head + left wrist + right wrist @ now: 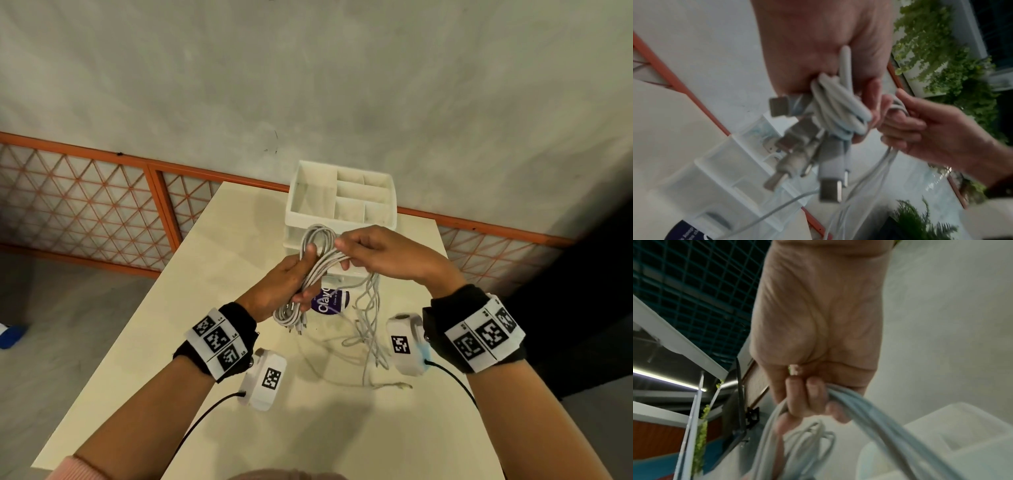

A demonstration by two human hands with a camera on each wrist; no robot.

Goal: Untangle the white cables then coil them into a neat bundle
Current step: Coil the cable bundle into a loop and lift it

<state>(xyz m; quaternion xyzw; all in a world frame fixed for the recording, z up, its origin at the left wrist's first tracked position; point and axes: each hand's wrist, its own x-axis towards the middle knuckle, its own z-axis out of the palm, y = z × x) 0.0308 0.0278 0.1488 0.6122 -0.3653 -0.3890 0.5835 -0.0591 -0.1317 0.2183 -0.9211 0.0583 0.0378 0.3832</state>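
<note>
1. The left hand (286, 281) is closed round the coiled part of the white cables (317, 270), thumb pressed over the loops, holding them up above the middle of the tabletop (219, 274). In the left wrist view several turns are bunched against the palm, and a cluster of plugs (813, 151) hangs below the fist.

2. The right hand (376, 255) is curled over the strands just beside the left, its fingers (797, 394) hooked round a group of them where they leave the coil.

3. From there the loose tails (368, 329) drop in a slack tangle onto the tabletop toward its right edge, one thin end trailing nearer the person.

4. These cables look light, limp and smooth (I'd guess they slide easily through a loose grip). The loops will likely spring open if the thumb lets go, so the coil wants pinching across all its turns, with the free run fed a short way back from the plugs, which could snag on each other.

5. Behind the hands, at the far edge, stands a white organiser (342, 195); a purple-labelled container (329, 303) sits under the coil.
</note>
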